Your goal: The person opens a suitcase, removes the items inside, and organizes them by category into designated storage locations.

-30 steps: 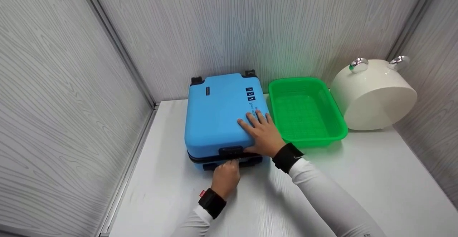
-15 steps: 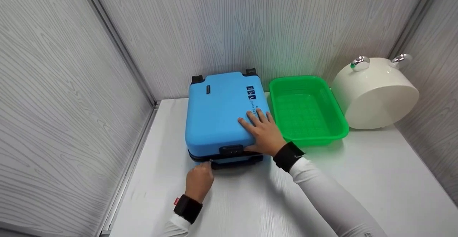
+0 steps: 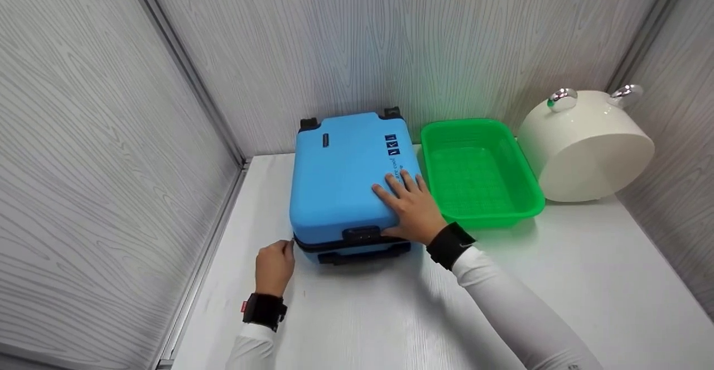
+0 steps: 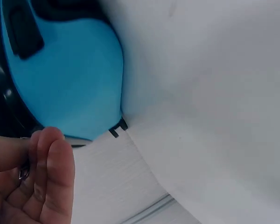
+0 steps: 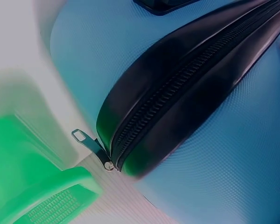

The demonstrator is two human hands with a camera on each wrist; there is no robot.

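A blue hard-shell suitcase (image 3: 346, 180) lies flat against the back wall, its black zipper band running round the side. At its front left corner my left hand (image 3: 274, 267) pinches a zipper pull (image 4: 23, 171); only a bit of metal shows between the fingers in the left wrist view. My right hand (image 3: 413, 209) rests with spread fingers on the lid's front right part, beside the black lock (image 3: 361, 234). Another zipper pull (image 5: 86, 142) hangs free on the side near the basket, where the zipper teeth (image 5: 165, 93) look closed.
Right of the suitcase stands a green plastic basket (image 3: 530, 209), close to its side. Beyond it a cream round case (image 3: 591, 163) with chrome-coloured feet leans near the right wall. Grey wood-grain panels enclose the white table (image 3: 390, 320) at the left, back and right.
My left hand has slid left along the suitcase's front, from beneath the lock to the left corner, with the zipper pull. The right hand has stayed in place on the lid.
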